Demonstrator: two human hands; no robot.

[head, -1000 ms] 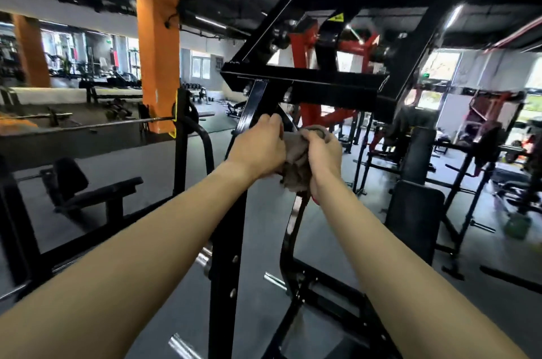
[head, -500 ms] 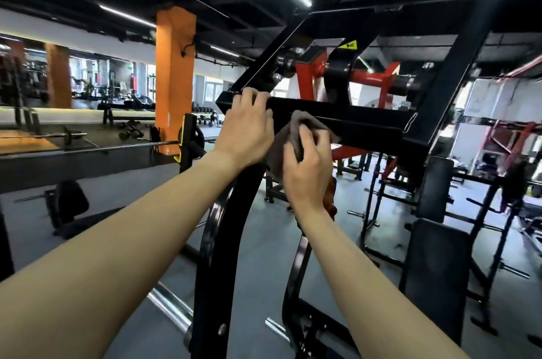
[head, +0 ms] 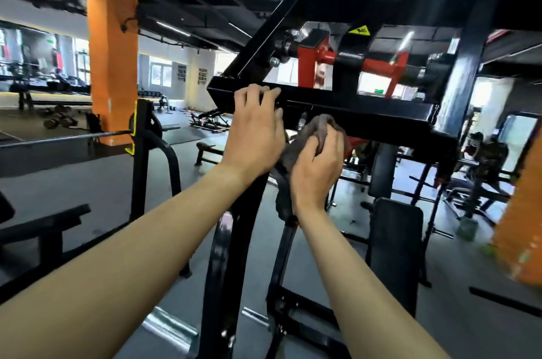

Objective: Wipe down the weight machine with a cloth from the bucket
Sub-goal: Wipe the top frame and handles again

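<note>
Our left hand (head: pixel 255 135) lies on the crossbar (head: pixel 381 115), fingertips at its top edge. Just right of those fingers, our right hand (head: pixel 318 168) grips the cloth (head: pixel 316 128) against the crossbar's lower edge. The pivot shaft (head: pixel 325 57) sits behind our fingers, the pad (head: pixel 396 241) below-right, the pillar (head: pixel 113 50) far left.

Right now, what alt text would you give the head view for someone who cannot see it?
A person's right hand grips a bunched grey cloth against the lower edge of the black crossbar of the weight machine, while the left hand rests on the bar beside it. An orange pillar stands in the gym behind, to the left.
</note>
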